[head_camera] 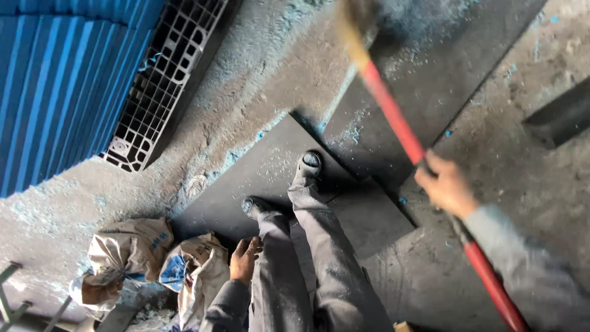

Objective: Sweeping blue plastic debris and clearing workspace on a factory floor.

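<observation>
My right hand (445,186) grips the red handle of a broom (393,117), blurred by motion; the straw head reaches the top of the view over blue dust. My left hand (244,258) hangs loose beside my grey trouser leg, fingers apart, holding nothing. My two dark shoes (309,165) stand on a dark flat mat (264,175) on the dusty concrete floor.
A stack of blue sheets (55,86) rests on a black plastic pallet (163,86) at the upper left. Two crumpled paper sacks (132,246) lie at the lower left by my left hand. More dark mats (442,67) and a dark bar (562,114) lie to the right.
</observation>
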